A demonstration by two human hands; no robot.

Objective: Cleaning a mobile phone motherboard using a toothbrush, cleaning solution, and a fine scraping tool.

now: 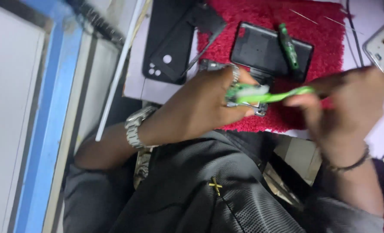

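i read brushing step: left hand (200,105) clamped round small metal part (248,108) above red mat (261,17); right hand (347,99) pinching green toothbrush (265,94), bristles on part. next needs steady grip, light strokes.

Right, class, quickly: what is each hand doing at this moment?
Left hand: closed around a small metal part, mostly hidden.
Right hand: closed, pinching the handle of a green brush whose head is at the part.

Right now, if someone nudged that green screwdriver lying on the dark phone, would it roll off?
Probably: the green screwdriver looks round and slim, so it may roll. It lies on the smooth dark phone, likely slippery. It seems light, and the red mat could stop it.
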